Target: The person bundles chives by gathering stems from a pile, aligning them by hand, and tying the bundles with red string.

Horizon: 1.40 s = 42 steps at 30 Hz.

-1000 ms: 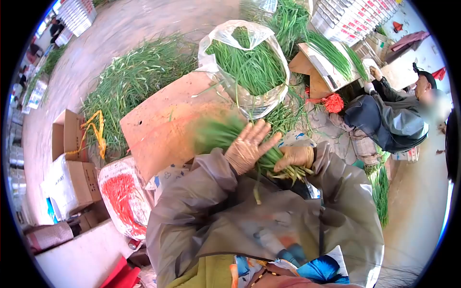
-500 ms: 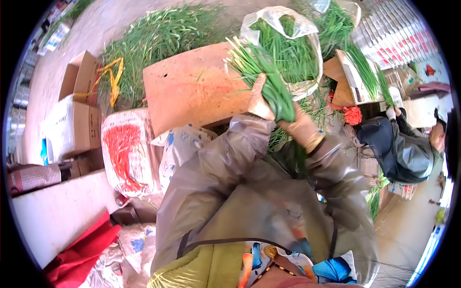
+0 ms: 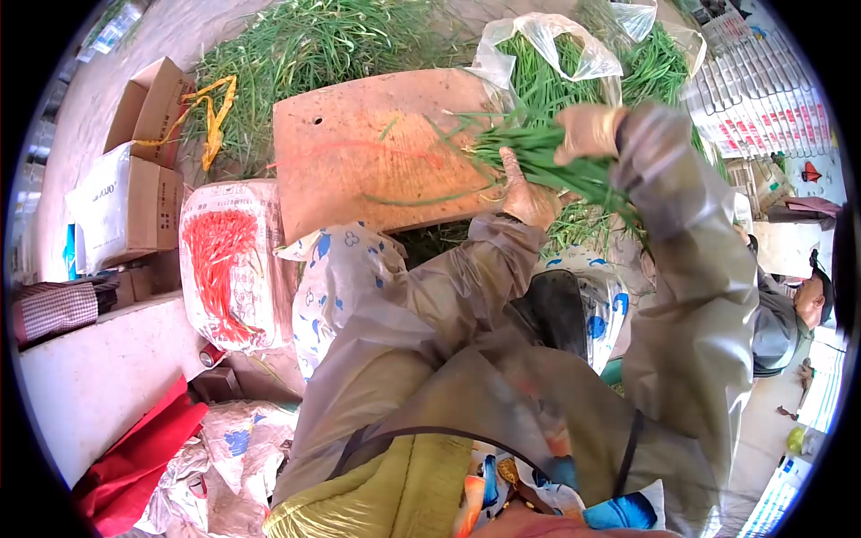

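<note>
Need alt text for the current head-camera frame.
A person's left hand and right hand hold a bunch of green stalks by the right end of a brown board. Beyond lie a loose green heap and a bag of greens; red strings lie at left.

Pale, dusty floor (image 3: 82,134) runs along the left, and bright white light (image 3: 823,386) glares at the right edge.

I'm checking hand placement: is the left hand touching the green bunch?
Touching: the head view shows the left hand with its thumb laid against the green bunch.
</note>
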{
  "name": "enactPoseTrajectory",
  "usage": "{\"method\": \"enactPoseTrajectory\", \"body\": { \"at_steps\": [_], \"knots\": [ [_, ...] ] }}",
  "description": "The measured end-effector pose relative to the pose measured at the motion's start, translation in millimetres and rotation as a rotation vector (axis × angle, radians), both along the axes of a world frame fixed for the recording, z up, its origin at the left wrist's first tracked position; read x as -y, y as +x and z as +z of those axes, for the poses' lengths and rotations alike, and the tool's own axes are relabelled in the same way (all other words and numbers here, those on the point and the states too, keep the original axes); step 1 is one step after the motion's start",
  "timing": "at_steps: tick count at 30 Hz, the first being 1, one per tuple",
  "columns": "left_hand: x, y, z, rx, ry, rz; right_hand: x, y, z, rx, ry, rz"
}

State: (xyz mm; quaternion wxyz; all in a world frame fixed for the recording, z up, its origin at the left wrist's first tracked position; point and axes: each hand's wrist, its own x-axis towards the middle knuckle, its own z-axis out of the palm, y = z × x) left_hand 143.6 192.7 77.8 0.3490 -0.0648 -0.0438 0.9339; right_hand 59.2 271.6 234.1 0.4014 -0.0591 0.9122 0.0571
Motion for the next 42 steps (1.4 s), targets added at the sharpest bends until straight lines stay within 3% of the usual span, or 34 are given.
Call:
{"method": "enactPoseTrajectory", "body": {
  "at_steps": [3, 4, 5, 7, 8, 9, 11, 12, 13, 15, 16, 17, 20, 21, 22, 23, 24, 26, 27, 29, 30, 31, 32, 33, 34, 35, 37, 39, 41, 42],
  "knots": [
    [-7, 0, -29, 0.072, 0.062, -0.063, 17, 70, 2, -0.048, -0.116, 0.042],
    [-10, 5, -31, 0.012, -0.051, 0.038, 23, 95, 3, -0.1, -0.085, 0.007],
    [0, 8, -18, 0.099, -0.11, -0.02, 27, 114, 2, -0.157, -0.057, -0.03],
    [20, 9, -13, 0.016, -0.284, -0.11, 0, 143, -4, -0.336, -0.48, -0.12],
    [30, 5, -21, -0.04, -0.289, -0.191, -2, 153, 6, -0.264, -0.822, -0.572],
    [37, 8, -10, -0.073, -0.346, -0.066, -11, 161, 0, -0.405, -1.021, -0.801],
    [69, 14, 14, -0.306, -0.545, -0.148, -7, 169, -31, -0.718, -1.035, -0.902],
    [89, 17, 35, -0.502, -0.63, -0.229, -7, 172, -67, -0.512, -1.268, -0.894],
    [108, 19, 50, -0.701, -0.712, -0.314, 13, 168, -65, -0.203, -1.579, -0.764],
    [141, 24, 50, -0.859, -0.687, -0.601, 55, 161, -53, -0.416, -2.001, -0.855],
    [155, 33, 73, -0.918, -0.743, -0.657, 53, 152, -54, -0.211, -2.267, -1.022],
    [169, 42, 93, -0.972, -0.803, -0.708, 56, 141, -44, -0.276, -2.416, -1.223],
    [220, 57, 95, -0.8, -0.625, -0.741, 60, 127, -47, -0.364, -2.36, -1.417],
    [237, 65, 100, -0.855, -0.724, -0.693, 66, 126, -35, -0.375, -2.281, -1.508],
    [256, 72, 98, -0.856, -0.784, -0.68, 44, 124, -63, -0.141, -2.425, -1.153],
    [274, 81, 95, -0.85, -0.842, -0.668, 58, 133, -37, -0.385, -2.133, -1.445],
    [288, 92, 101, -0.805, -0.89, -0.657, 46, 136, -42, -0.272, -2.292, -1.368],
    [313, 109, 103, -0.723, -0.876, -0.518, 38, 153, -25, -0.676, -2.037, -1.244],
    [320, 117, 113, -0.706, -0.863, -0.45, 11, 146, -53, -0.784, -1.737, -1.079],
    [339, 129, 98, -0.653, -0.871, -0.431, 18, 157, -60, -0.903, -0.371, -0.462],
    [344, 134, 93, -0.636, -0.844, -0.46, 36, 169, -53, -0.772, -0.147, -0.215],
    [346, 137, 90, -0.621, -0.815, -0.496, 52, 174, -46, -0.767, -0.595, -0.208],
    [334, 145, 111, -0.686, -0.929, -0.386, 67, 175, -51, -0.82, -0.822, -0.271],
    [335, 146, 100, -0.696, -0.924, -0.48, 82, 175, -57, -0.861, -1.053, -0.312],
    [332, 152, 86, -0.646, -0.873, -0.478, 102, 182, -32, -0.421, -1.153, -0.394],
    [328, 159, 72, -0.591, -0.824, -0.477, 121, 189, -36, -0.588, -1.215, -0.197],
    [334, 165, 39, -0.478, -0.576, -0.591, 133, 196, -45, -0.25, -1.49, -0.577],
    [312, 190, 64, -0.287, -0.637, -0.292, 128, 204, -58, -0.237, -1.735, -0.623],
    [302, 196, 65, -0.329, -0.563, -0.283, 119, 211, -73, -0.179, -1.855, -0.613],
    [300, 201, 64, -0.289, -0.493, -0.289, 117, 218, -76, -0.185, -1.887, -0.732]
  ]
}}
